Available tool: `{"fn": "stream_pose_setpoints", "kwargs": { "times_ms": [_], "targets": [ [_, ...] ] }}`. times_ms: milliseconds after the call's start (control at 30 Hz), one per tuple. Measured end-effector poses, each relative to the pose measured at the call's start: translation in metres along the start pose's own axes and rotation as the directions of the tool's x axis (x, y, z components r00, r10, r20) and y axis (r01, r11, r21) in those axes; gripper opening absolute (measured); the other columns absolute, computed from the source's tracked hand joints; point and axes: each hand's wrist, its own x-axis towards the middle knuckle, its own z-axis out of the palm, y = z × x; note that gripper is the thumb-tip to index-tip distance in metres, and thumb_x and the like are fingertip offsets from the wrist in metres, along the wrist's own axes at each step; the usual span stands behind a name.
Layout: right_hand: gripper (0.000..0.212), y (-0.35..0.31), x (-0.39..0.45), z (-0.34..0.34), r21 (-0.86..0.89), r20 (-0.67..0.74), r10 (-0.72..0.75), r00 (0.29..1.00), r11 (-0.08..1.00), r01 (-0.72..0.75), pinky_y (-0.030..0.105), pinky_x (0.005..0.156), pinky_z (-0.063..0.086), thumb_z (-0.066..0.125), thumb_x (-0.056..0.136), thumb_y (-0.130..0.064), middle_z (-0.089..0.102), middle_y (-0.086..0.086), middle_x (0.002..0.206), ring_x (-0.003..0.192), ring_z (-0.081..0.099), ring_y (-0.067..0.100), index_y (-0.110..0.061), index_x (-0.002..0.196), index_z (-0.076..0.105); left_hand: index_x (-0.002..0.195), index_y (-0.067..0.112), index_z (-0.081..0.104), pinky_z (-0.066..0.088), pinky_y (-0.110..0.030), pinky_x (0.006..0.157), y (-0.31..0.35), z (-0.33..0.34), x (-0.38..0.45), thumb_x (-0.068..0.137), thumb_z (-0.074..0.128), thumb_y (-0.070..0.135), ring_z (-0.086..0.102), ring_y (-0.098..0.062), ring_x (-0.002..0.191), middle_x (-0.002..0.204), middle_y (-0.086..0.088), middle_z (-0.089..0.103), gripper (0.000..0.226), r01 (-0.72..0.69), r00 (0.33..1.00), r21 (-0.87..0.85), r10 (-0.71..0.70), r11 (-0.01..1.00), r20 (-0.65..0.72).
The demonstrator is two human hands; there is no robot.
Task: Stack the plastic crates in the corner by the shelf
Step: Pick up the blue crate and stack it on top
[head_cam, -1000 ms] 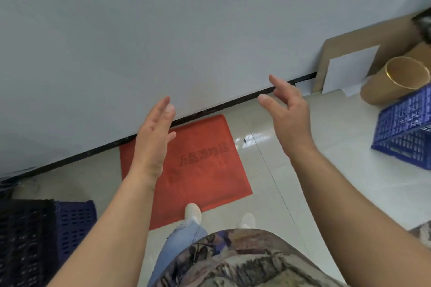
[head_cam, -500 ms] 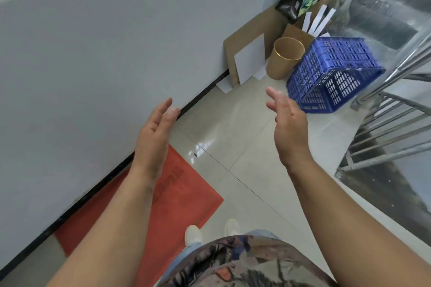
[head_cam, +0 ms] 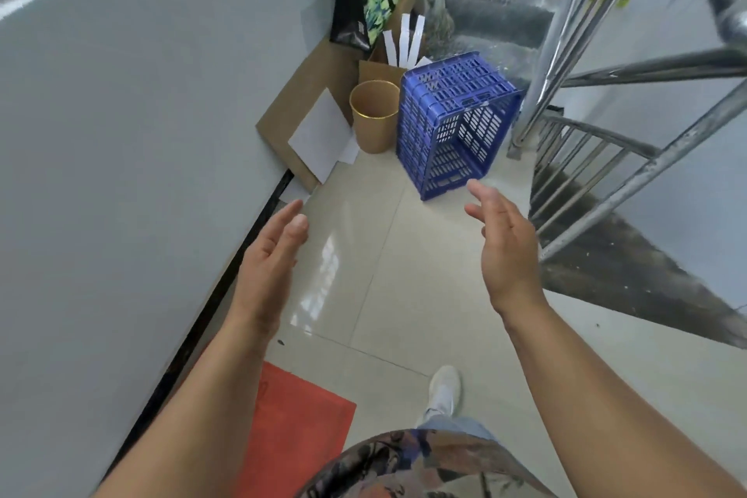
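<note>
On tiled floor, head view: blue plastic crate lying on side, open mouth facing camera, in far corner beside metal stair railing. Brown paper tub just left of crate, touching or nearly so. Cardboard sheet with white paper leaning on grey wall. Red mat at near edge by wall. Left hand empty, fingers straight, together. Right hand empty, fingers loosely spread, short of crate. White shoe stepping forward.

No readable text, labels or numbers anywhere in view.
</note>
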Motion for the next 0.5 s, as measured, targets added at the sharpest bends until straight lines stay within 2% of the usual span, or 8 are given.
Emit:
{"fn": "stream_pose_setpoints", "kwargs": {
  "times_ms": [33, 67, 133, 200, 367, 500],
  "targets": [
    [0.041, 0.0, 0.015, -0.014, 0.008, -0.025, 0.0, 1.0, 1.0, 0.001, 0.015, 0.097, 0.04, 0.036, 0.098, -0.042, 0.058, -0.014, 0.118, 0.116, 0.055, 0.006, -0.025, 0.127, 0.061, 0.123, 0.039, 0.055, 0.041, -0.035, 0.104, 0.007, 0.021, 0.01, 0.089, 0.052, 0.042, 0.054, -0.005, 0.118, 0.128, 0.011, 0.058, 0.034, -0.006, 0.999, 0.01, 0.005, 1.0, 0.032],
    [0.043, 0.0, 0.03, -0.029, 0.014, -0.045, 0.001, 0.999, 1.0, 0.0, 0.015, 0.098, 0.039, 0.037, 0.096, -0.044, 0.059, -0.015, 0.117, 0.117, 0.054, 0.005, -0.025, 0.126, 0.061, 0.123, 0.039, 0.054, 0.04, -0.036, 0.105, 0.014, 0.043, 0.02, 0.087, 0.052, 0.046, 0.053, -0.006, 0.12, 0.131, 0.011, 0.057, 0.037, -0.011, 0.998, 0.018, 0.01, 1.0, 0.064],
    [0.043, -0.001, 0.059, -0.057, 0.025, -0.067, 0.02, 0.998, 1.0, -0.018, -0.001, 0.087, 0.034, 0.038, 0.096, -0.045, 0.061, -0.011, 0.118, 0.116, 0.053, 0.003, -0.025, 0.126, 0.061, 0.124, 0.041, 0.052, 0.04, -0.034, 0.104, 0.029, 0.086, 0.039, 0.078, 0.052, 0.055, 0.05, -0.008, 0.124, 0.136, 0.009, 0.053, 0.048, -0.018, 0.993, 0.028, 0.015, 0.999, 0.114],
    [0.039, -0.001, 0.087, -0.081, 0.027, -0.07, 0.033, 0.997, 0.999, -0.031, -0.008, 0.076, 0.031, 0.038, 0.1, -0.039, 0.06, -0.01, 0.119, 0.112, 0.054, 0.001, -0.023, 0.128, 0.06, 0.123, 0.043, 0.051, 0.041, -0.032, 0.101, 0.041, 0.124, 0.056, 0.077, 0.057, 0.06, 0.05, -0.01, 0.124, 0.137, 0.008, 0.052, 0.049, -0.02, 0.99, 0.021, 0.017, 1.0, 0.142],
    [0.038, 0.005, 0.15, -0.119, 0.058, -0.093, 0.036, 0.995, 0.998, -0.03, -0.006, 0.072, 0.034, 0.037, 0.101, -0.035, 0.06, -0.012, 0.114, 0.105, 0.057, -0.004, -0.02, 0.128, 0.059, 0.113, 0.05, 0.052, 0.044, -0.034, 0.097, 0.057, 0.192, 0.086, 0.074, 0.053, 0.056, 0.054, -0.01, 0.118, 0.131, 0.01, 0.055, 0.04, -0.017, 0.987, 0.02, 0.014, 1.0, 0.159],
    [0.036, 0.011, 0.184, -0.124, 0.084, -0.091, 0.049, 0.995, 0.996, -0.041, -0.004, 0.074, 0.035, 0.031, 0.101, -0.038, 0.059, -0.013, 0.116, 0.105, 0.059, 0.0, -0.031, 0.124, 0.057, 0.112, 0.053, 0.051, 0.044, -0.034, 0.098, 0.065, 0.215, 0.109, 0.073, 0.053, 0.06, 0.054, -0.008, 0.118, 0.132, 0.013, 0.054, 0.04, -0.016, 0.988, 0.039, 0.01, 0.999, 0.157]
  ]
}}
